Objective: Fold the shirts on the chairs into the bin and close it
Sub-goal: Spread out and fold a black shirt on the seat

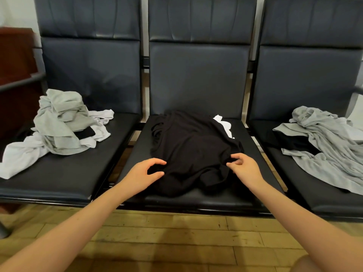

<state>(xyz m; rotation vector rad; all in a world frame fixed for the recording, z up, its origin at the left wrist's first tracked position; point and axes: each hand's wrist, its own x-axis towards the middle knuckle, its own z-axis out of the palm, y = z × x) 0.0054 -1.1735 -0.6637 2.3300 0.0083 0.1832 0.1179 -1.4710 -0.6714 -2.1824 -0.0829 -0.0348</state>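
Lying crumpled on the middle chair of 3 joined seats, the black shirt is a soft, matte knit heaped in rounded folds. Its long axis runs roughly from the seat's back toward its front edge, with the bulk bunched at the near end; which end is the collar I cannot tell. A scrap of white cloth peeks out from under its far right side.

The left hand sits at the shirt's near left edge, thumb and fingers curved into a narrow grip with a fold of black fabric between them. The right hand is at the near right edge, fingertips drawn close together and pinching a ridge of the same fabric. Both bare forearms reach in from below.

The chairs are padded in smooth, dark, slightly glossy leather-like upholstery with creased backrests. On the left chair lies a rumpled pile of grey shirts tangled with paler white garments, a flat black item wedged among them. On the right chair a ribbed light grey shirt spreads loosely over a dark garment.

Below, the floor is worn yellowish wood planks. A reddish-brown wooden cabinet stands at far left.
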